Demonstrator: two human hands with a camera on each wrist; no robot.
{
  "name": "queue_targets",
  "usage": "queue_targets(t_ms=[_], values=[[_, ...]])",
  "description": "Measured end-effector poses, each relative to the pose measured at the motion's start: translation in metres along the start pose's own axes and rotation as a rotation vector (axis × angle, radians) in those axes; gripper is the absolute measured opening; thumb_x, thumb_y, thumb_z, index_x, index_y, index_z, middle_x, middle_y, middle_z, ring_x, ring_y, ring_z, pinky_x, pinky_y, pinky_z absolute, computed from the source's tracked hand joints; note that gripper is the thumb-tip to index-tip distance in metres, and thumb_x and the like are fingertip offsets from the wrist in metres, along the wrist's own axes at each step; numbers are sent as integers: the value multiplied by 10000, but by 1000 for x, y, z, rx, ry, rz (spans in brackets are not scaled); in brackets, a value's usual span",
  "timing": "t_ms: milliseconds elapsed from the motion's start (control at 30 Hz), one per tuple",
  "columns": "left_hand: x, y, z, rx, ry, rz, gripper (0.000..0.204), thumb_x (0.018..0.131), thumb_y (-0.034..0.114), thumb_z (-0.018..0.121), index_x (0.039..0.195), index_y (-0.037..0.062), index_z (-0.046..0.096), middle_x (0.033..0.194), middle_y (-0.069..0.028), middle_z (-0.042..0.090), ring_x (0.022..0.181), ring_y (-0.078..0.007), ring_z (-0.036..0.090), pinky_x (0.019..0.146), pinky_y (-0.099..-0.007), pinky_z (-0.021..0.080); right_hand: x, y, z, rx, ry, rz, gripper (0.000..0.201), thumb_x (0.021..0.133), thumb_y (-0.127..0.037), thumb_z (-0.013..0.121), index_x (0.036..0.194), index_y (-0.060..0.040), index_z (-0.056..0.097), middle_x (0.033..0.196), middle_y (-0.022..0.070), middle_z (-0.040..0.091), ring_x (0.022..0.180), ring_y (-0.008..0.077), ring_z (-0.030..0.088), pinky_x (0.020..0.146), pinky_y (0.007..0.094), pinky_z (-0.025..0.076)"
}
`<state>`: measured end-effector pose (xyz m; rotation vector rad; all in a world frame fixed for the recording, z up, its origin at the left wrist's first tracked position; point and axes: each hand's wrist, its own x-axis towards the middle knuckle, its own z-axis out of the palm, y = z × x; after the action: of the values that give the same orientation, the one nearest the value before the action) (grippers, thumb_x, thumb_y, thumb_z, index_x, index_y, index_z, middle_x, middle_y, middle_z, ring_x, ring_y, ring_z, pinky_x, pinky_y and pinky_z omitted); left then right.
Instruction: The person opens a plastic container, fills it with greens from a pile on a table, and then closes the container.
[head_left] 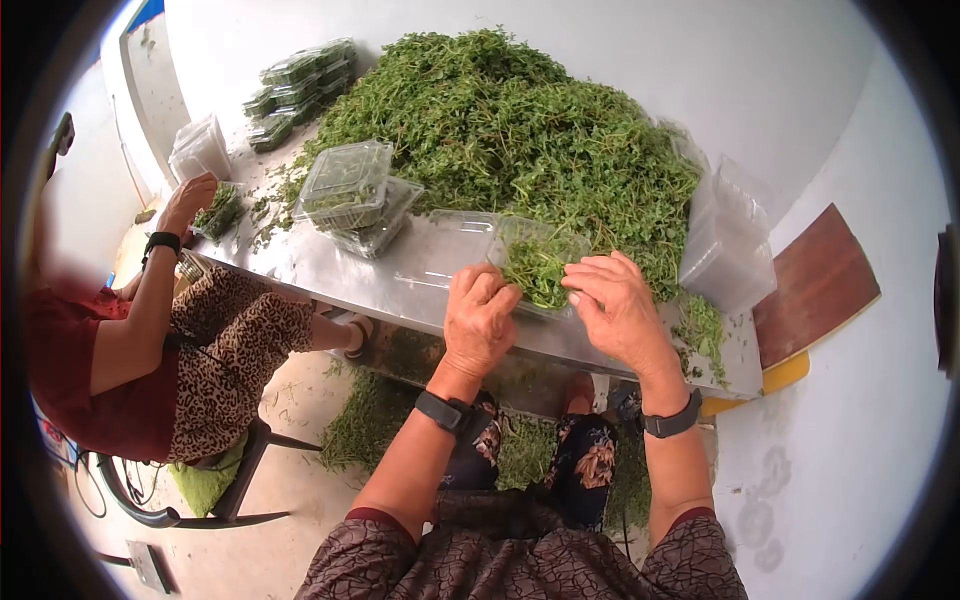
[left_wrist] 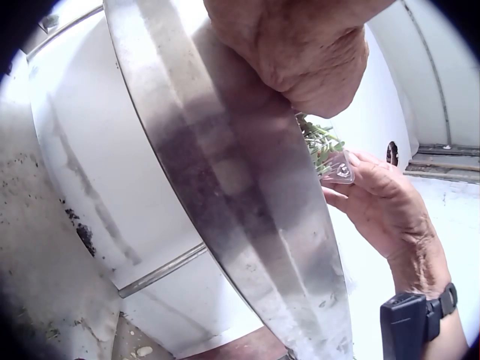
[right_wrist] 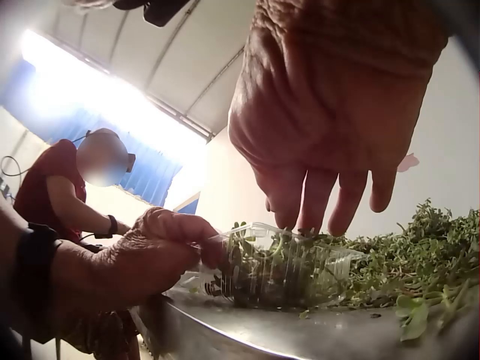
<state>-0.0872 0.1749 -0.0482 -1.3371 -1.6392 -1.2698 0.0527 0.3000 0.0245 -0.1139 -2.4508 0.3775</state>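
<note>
An open clear plastic box (right_wrist: 289, 281) filled with leafy green sprigs (head_left: 535, 268) stands at the table's near edge. My left hand (head_left: 482, 318) has its fingers curled in at the left end of the box, gripping its edge; in the right wrist view its thumb side meets the box corner. Over the opposite side, my right hand (head_left: 618, 308) holds its fingers fairly straight, fingertips down at the greens and rim in the right wrist view. From the left wrist view, the right hand (left_wrist: 386, 202) lies along a box corner, while the left hand's fingertips are hidden.
A large heap of greens (head_left: 500, 120) covers the back of the metal table (head_left: 400, 285). Filled boxes (head_left: 345, 185) stand left of centre, others (head_left: 300, 95) behind. Empty nested boxes (head_left: 730, 235) stand at right. A seated person (head_left: 110, 350) works at the left.
</note>
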Motion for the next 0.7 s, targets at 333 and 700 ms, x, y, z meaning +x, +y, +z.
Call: queue_targets(t_ms=[333, 700], values=[[-1, -2, 0, -4, -24, 9, 260, 591, -38, 571, 826, 65, 615, 832, -67, 539, 924, -271, 547, 792, -378, 434, 10, -2, 20, -155, -153, 6, 297, 860, -217, 605, 655, -15, 678, 703, 135, 668, 985, 342, 598, 1050, 520, 302], [-2, -4, 0, 33, 4, -13, 357, 614, -95, 532, 941, 37, 592, 928, -118, 576, 965, -328, 563, 864, -428, 450, -23, -5, 4, 13, 174, 5, 210, 863, -153, 610, 991, -7, 689, 1159, 145, 650, 1115, 323, 564, 1058, 471, 324]])
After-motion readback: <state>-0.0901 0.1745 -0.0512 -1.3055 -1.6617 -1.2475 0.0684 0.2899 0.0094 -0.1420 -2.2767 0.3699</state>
